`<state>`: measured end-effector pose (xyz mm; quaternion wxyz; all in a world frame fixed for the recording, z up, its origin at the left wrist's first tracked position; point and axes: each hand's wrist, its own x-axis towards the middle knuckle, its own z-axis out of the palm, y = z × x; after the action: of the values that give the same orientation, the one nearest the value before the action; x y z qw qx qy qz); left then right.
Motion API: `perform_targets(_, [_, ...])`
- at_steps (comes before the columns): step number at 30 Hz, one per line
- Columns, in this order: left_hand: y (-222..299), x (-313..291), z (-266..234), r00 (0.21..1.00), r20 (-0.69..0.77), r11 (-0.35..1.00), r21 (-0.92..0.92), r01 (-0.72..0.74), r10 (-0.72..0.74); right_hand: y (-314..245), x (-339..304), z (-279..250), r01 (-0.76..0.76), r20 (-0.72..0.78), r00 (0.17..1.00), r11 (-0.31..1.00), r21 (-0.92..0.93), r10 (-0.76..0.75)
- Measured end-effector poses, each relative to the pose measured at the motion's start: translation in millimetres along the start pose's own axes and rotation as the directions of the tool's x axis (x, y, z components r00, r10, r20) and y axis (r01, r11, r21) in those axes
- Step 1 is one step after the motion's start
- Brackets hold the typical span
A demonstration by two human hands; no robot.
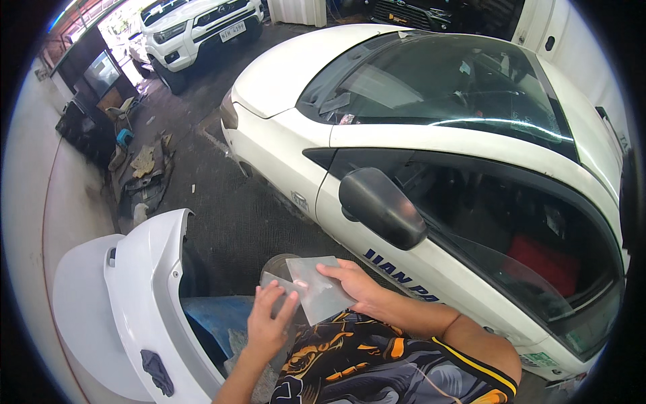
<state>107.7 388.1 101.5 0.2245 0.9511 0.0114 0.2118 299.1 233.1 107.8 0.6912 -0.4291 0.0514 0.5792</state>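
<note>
My right hand (351, 281) pinches a flat, pale grey, square-cornered plate (321, 296), its thumb lying on the upper face. A small lighter smear shows on that plate. In my left hand (268, 322) is a smaller, pale translucent plate (277, 281), tilted, with my fingers across it. Its inner edge comes close to the larger plate; whether the two touch I cannot tell. Just behind both plates a round container (270, 267) shows in part, its contents mostly hidden by my hands and the plates.
A white car (282, 145) stands close on the right, its black side mirror (382, 207) jutting out. At my left is a white bumper (145, 283) with a dark cloth (157, 372) on it. Scrap pieces (147, 161) lie by the wall; a white pickup (195, 34) stands far back.
</note>
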Motion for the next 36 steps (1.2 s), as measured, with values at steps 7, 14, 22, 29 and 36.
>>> perform_targets(7, [-18, 2, -14, 0.979, -0.179, 0.985, 0.122, 0.119, -0.096, 1, 26, 11, 0.556, 0.103, 0.818, 0.733, -0.393, -0.565])
perform_targets(14, [-9, 15, -19, 0.995, -0.047, 0.971, 0.219, 0.097, -0.089, 12, 27, 9, 0.445, 0.153, 0.782, 0.370, -0.815, -0.604])
perform_targets(22, [-22, 12, -12, 0.990, 0.026, 0.982, 0.134, 0.131, -0.135, 22, 44, 16, 0.465, 0.195, 0.807, 0.395, -0.793, -0.558])
perform_targets(29, [-7, -9, -9, 0.970, 0.212, 0.989, 0.114, 0.097, -0.120, 4, 40, 18, 0.551, 0.081, 0.703, 0.469, -0.690, -0.706])
perform_targets(36, [8, -5, -4, 0.991, -0.084, 0.984, -0.151, 0.090, -0.103, -2, 60, 29, 0.150, 0.018, 0.989, 0.967, -0.207, -0.149])
